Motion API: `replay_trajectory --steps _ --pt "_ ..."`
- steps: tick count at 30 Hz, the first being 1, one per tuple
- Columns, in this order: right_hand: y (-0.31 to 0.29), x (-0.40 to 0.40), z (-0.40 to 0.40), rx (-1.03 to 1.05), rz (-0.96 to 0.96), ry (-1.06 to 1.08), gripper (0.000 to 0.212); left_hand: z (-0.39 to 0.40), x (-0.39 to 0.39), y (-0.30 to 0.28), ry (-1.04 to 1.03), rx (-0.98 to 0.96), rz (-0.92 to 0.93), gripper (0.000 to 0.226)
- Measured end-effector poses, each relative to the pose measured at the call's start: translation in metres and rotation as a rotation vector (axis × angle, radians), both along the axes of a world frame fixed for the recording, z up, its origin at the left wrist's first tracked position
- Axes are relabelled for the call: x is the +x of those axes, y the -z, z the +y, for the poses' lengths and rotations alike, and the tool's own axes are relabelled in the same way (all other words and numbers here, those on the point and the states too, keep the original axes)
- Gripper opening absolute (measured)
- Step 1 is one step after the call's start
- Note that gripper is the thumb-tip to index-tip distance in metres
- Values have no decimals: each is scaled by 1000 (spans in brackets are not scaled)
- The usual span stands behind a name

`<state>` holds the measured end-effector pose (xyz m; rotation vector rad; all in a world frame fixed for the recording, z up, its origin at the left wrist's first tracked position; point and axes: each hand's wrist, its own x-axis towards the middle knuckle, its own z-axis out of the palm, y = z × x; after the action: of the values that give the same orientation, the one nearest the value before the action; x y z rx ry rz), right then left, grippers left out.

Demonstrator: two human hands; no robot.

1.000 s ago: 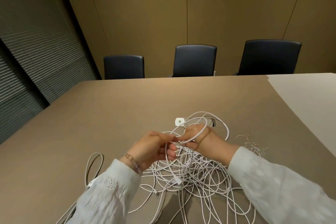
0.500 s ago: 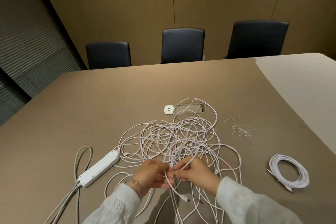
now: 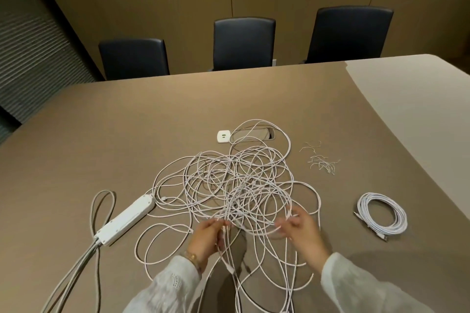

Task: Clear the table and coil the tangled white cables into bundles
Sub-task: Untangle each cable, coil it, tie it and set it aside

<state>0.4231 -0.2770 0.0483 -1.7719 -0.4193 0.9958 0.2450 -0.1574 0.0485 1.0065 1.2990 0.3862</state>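
Observation:
A big tangle of white cables (image 3: 236, 185) sprawls across the middle of the brown table (image 3: 127, 122). My left hand (image 3: 208, 236) pinches a cable strand at the tangle's near edge; the strand hangs down to a connector (image 3: 229, 269). My right hand (image 3: 301, 230) is blurred, its fingers curled among loops at the tangle's near right side. One coiled white cable bundle (image 3: 381, 213) lies apart on the right.
A white power strip (image 3: 126, 218) with grey leads lies to the left. A small white charger (image 3: 223, 136) and a cable port (image 3: 251, 134) sit behind the tangle. Several short twist ties (image 3: 321, 160) lie at the right. Three dark chairs (image 3: 244, 43) line the far edge.
My view has tilted down and my hands have come nearer me. They were close together on one strand; now the right hand has pulled away to the right.

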Motion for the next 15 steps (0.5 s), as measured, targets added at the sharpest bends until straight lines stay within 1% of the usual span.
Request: replay_trajectory --steps 2,3,5,7,9,10,12,13,15 --pt "-22 12 0 62 -120 55 27 5 -3 -4 -70 28 -46 26" --pt "-32 18 0 108 -147 66 25 7 -4 -8 -80 53 -66 26" --pt "-55 25 1 187 -151 104 22 10 -3 -20 -56 132 -93 26" --pt "-72 31 0 245 -228 138 22 13 1 -39 -2 254 -103 25" --pt "-87 36 1 211 -375 100 14 18 5 -60 50 387 -111 24" --pt "-92 38 3 166 -442 61 15 20 7 -69 74 447 -114 23" --pt "-101 40 6 88 -541 -23 25 24 11 -89 125 552 -131 22" --pt "-105 39 8 46 -578 -78 26 26 14 -99 145 594 -146 21" --pt "-111 34 12 -5 -563 -179 16 29 19 -115 164 647 -175 21"
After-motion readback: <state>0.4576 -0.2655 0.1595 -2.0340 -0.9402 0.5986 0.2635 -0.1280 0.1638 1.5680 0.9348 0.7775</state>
